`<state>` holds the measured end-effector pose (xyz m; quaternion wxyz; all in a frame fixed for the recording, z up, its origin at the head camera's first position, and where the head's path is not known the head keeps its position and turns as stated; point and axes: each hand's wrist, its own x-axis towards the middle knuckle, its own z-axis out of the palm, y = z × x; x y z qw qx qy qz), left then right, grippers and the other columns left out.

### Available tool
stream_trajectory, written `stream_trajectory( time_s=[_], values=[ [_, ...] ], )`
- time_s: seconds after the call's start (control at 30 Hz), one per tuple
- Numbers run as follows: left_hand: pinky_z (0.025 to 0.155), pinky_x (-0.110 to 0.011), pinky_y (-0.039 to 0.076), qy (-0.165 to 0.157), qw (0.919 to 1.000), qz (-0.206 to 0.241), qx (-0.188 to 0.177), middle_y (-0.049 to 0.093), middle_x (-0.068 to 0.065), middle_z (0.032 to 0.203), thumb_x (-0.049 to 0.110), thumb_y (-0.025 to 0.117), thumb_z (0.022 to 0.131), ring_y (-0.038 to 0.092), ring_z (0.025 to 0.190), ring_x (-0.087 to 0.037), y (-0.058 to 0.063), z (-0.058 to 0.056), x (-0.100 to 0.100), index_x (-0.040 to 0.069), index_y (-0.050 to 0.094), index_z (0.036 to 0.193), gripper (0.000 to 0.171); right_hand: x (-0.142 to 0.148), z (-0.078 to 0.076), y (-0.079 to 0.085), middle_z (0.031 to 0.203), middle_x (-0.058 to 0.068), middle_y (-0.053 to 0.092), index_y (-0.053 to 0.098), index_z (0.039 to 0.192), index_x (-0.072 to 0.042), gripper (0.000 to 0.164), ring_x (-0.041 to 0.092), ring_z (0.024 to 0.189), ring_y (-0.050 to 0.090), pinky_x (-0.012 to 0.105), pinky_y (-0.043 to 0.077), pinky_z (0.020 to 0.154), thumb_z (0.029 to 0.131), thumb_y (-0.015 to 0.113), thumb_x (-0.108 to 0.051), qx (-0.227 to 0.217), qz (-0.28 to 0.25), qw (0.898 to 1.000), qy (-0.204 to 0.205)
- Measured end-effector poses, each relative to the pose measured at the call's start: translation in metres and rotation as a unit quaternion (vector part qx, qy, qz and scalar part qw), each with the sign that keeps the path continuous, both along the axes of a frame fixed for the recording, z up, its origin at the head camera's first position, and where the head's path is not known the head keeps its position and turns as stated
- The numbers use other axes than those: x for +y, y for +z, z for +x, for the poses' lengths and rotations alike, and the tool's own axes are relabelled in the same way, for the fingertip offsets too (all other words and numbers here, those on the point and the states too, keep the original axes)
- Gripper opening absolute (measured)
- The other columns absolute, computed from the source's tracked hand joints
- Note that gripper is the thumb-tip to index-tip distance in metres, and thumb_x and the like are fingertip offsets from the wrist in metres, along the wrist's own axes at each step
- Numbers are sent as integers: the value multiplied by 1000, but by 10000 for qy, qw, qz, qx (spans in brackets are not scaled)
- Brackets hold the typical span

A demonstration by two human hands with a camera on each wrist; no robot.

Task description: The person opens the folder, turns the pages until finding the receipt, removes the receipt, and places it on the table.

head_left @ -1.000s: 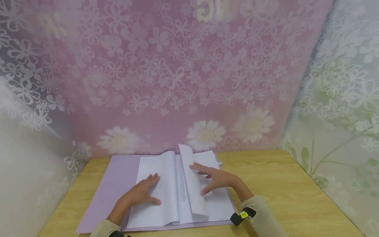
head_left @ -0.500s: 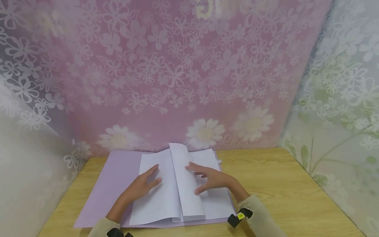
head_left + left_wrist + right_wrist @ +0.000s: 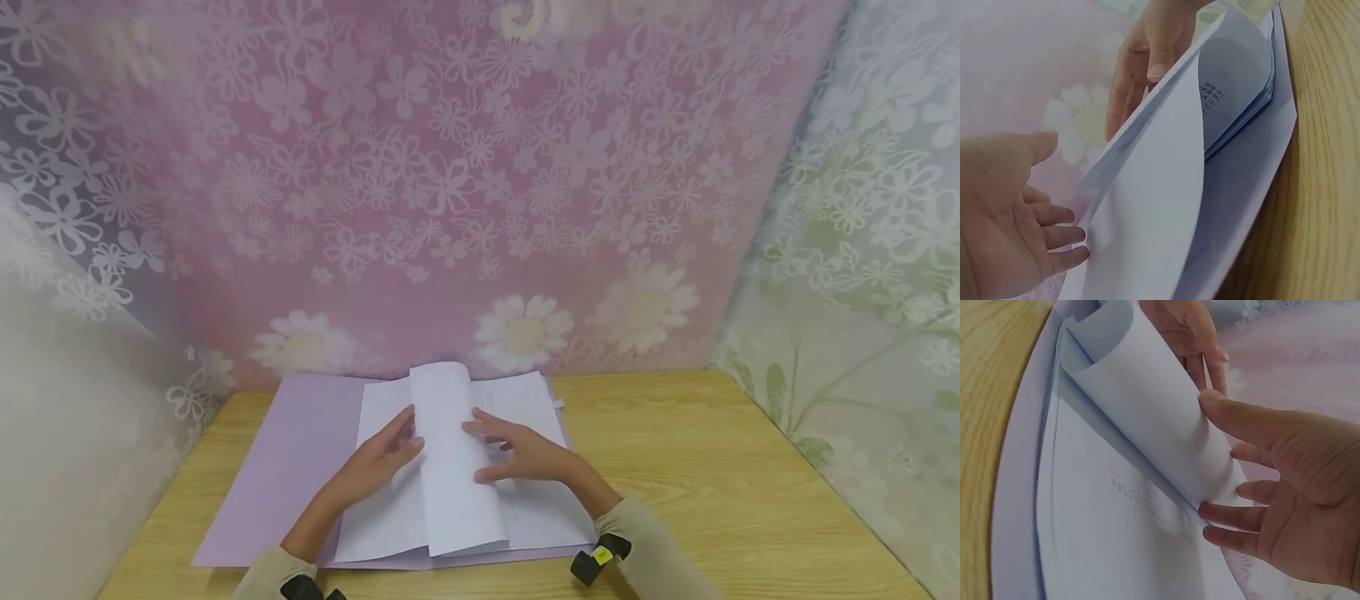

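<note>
A white sheet [image 3: 453, 467] curls up from the middle of a stack of white papers [image 3: 536, 517] in an open lilac folder [image 3: 296, 475]. My right hand [image 3: 528, 450] touches the sheet's right side; in the right wrist view its thumb and fingertips [image 3: 1213, 514] lie against the curved paper, fingers fairly straight. On the other side is my left hand [image 3: 375, 467], with fingers extended at the sheet's left edge. In the left wrist view its fingertips [image 3: 1079, 253] meet the paper. Rows of small print show on the page beneath [image 3: 1147, 506].
The folder lies on a wood-grain table [image 3: 712, 483] that stretches farther to the right. A pink flowered backdrop [image 3: 465, 208] stands right behind the folder, and a pale flowered panel [image 3: 870, 350] rises on the right. A small white tab [image 3: 558, 404] sticks out at the folder's right edge.
The curled sheet has swung leftward over the middle of the papers, covering the printed strip seen earlier. My right hand has shifted left with it, and my left hand has moved right to its edge.
</note>
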<state>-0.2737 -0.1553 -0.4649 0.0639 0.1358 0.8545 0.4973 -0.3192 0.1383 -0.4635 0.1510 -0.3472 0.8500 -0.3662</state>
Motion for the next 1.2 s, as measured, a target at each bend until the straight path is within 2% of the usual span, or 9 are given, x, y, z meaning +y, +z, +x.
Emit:
stream_trajectory(
  time_s=[0.13, 0.23, 0.5, 0.67, 0.8, 1.0, 1.2],
  values=[
    [123, -57, 29, 159, 9989, -371, 227, 27, -18, 166, 49, 59, 101, 34, 151, -40, -1, 1, 0, 8, 20, 163, 84, -5, 4, 1, 171, 10, 20, 41, 158, -20, 78, 32, 144, 49, 51, 49, 111, 91, 77, -40, -20, -75, 10000, -43],
    [122, -60, 30, 290, 9981, -477, 261, 27, -22, 166, 49, 60, 100, 35, 150, -44, 0, 1, -2, 5, 20, 163, 87, -7, 7, 1, 171, 10, 21, 40, 158, -21, 79, 31, 142, 51, 50, 49, 111, 91, 76, -42, 1, -137, 9999, 3],
    [118, -63, 34, 432, 9949, -901, -161, 19, -19, 168, 57, 61, 97, 29, 153, -42, 8, 2, -13, 3, 13, 163, 98, -12, 15, 1, 169, 7, 26, 41, 158, -24, 78, 26, 142, 51, 48, 49, 112, 91, 77, -41, 22, -169, 9998, 56],
    [118, -65, 32, 398, 9911, -1203, -397, 18, -26, 167, 58, 60, 97, 27, 152, -46, 12, 3, -21, -5, 13, 161, 101, -18, 20, 1, 169, 2, 28, 42, 157, -27, 78, 25, 150, 41, 49, 47, 113, 90, 77, -45, 54, -5, 10000, 75],
    [119, -64, 30, 339, 9875, -1449, -510, 17, -30, 165, 55, 63, 97, 24, 152, -49, 11, 4, -24, -10, 12, 159, 103, -20, 24, 0, 169, 1, 27, 45, 155, -26, 75, 25, 154, 33, 51, 41, 118, 89, 77, -44, 27, 129, 9998, 129],
    [122, -65, 24, 335, 9843, -1686, -398, 15, -37, 162, 49, 69, 94, 18, 152, -52, 12, 5, -26, -18, 15, 154, 105, -24, 27, -1, 169, 2, 27, 49, 153, -24, 73, 25, 156, 28, 52, 31, 124, 89, 78, -42, 143, 234, 9995, 179],
    [123, -66, 20, 244, 9817, -1885, -131, 16, -39, 161, 45, 70, 95, 15, 152, -53, 13, 7, -22, -19, 22, 152, 98, -27, 29, -1, 168, 1, 31, 51, 152, -25, 71, 25, 155, 30, 51, 31, 124, 89, 79, -41, 236, 356, 9988, 229]
  ],
)
